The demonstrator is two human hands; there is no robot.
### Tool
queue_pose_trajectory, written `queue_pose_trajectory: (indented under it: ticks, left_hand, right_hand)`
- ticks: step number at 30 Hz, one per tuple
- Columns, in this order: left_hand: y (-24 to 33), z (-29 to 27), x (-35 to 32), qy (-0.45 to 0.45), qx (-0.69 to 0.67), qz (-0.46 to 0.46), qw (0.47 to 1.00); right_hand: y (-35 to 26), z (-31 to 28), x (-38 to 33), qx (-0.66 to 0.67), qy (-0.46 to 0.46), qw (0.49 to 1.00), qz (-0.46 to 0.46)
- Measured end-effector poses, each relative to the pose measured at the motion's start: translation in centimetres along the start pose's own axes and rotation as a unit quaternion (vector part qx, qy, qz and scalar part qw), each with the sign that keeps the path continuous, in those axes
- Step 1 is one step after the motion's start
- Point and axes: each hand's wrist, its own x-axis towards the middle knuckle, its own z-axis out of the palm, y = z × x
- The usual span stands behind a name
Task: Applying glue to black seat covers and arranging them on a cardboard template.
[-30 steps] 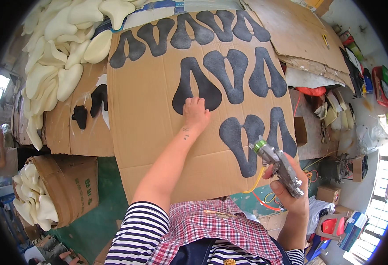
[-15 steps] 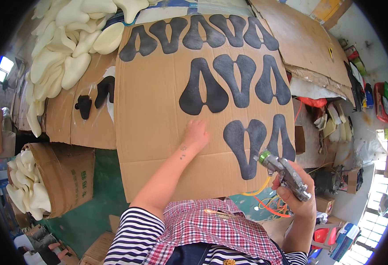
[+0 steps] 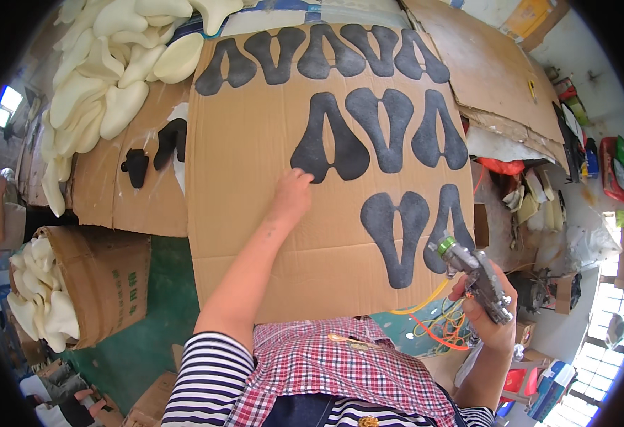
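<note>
A large cardboard sheet (image 3: 255, 213) lies in front of me with several black saddle-shaped pieces on it. My left hand (image 3: 292, 193) reaches out over the sheet and its fingertips touch the lower edge of one black piece (image 3: 326, 142) in the middle row. My right hand (image 3: 486, 313) is at the lower right, closed around a grey spray gun (image 3: 472, 274) with a green nozzle ring. The gun points up-left toward a black piece (image 3: 393, 228) in the bottom row. Yellow and orange hoses (image 3: 433, 320) hang from the gun.
A pile of cream foam saddle shapes (image 3: 113, 78) lies at the upper left. A cardboard box (image 3: 102, 281) with more foam shapes stands at the left. More cardboard sheets (image 3: 489, 71) and cluttered tools and bags (image 3: 561, 185) lie to the right.
My left hand has pulled back toward me, from on a middle-row black piece down to its lower edge. The spray gun in my right hand has stayed at the lower right.
</note>
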Motion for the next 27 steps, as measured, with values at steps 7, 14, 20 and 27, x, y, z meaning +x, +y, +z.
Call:
queue_pose_trajectory:
  ticks: [7, 14, 20, 27]
  left_hand:
    - [0.4, 2.9, 3.7, -0.125, 0.096, -0.013, 0.987]
    - [0.6, 3.1, 3.7, -0.134, 0.096, -0.017, 0.986]
    - [0.6, 3.0, 3.6, -0.139, 0.101, -0.021, 0.985]
    - [0.9, 2.9, 3.5, -0.138, 0.093, -0.036, 0.985]
  right_hand:
    - [-1.2, 0.0, -1.1, -0.040, 0.040, 0.997, 0.050]
    - [-0.9, -1.2, -2.4, -0.076, 0.058, 0.995, 0.012]
    - [-1.7, -0.6, -2.7, -0.055, 0.120, 0.990, 0.059]
    - [-1.5, -1.3, -3.7, -0.067, 0.032, 0.996, 0.046]
